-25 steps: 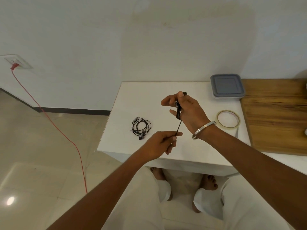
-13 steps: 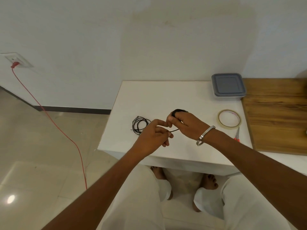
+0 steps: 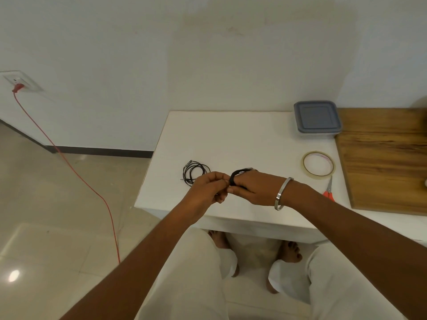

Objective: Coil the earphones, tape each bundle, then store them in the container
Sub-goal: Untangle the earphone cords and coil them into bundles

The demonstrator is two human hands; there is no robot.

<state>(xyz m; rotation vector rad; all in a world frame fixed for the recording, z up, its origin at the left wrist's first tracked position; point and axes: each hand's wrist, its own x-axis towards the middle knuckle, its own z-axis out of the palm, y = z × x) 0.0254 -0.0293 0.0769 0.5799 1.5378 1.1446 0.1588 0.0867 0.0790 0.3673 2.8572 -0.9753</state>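
— Black, thin rubbery cord: that is the earphone bundle (image 3: 238, 175) I am winding, looped round the fingers of my right hand (image 3: 254, 190), which are curled about it above the front of the white table (image 3: 231, 139). My left hand (image 3: 208, 188) meets it from the side, thumb and forefinger pinched together on what looks like the cord's loose end, though that bit is too small to be sure of.

— How will it handle, do you reckon?

— Light as nothing, limp, and springy enough, I judge, to uncoil the moment I let go. So I would hold across the whole bunch of loops, pinching them flat at one side, not by a single strand or by the earbuds, which I take to be the delicate part.

— And the rest, from the head camera?

— That is the only view. A second black earphone coil (image 3: 195, 173) lies loose on the table just left of my hands, seemingly untaped. The clear roll of adhesive tape (image 3: 318, 166) sits to the right, with the red-handled scissors (image 3: 329, 192) just beside it, nearer me. The grey-lidded plastic container (image 3: 317, 118) stands at the far right corner, lid on, next to a brown wooden board (image 3: 383, 158).

— So taping comes next?

— I would think so, once the last turn is tucked; one hand must keep the loops pinched while the other fetches tape.
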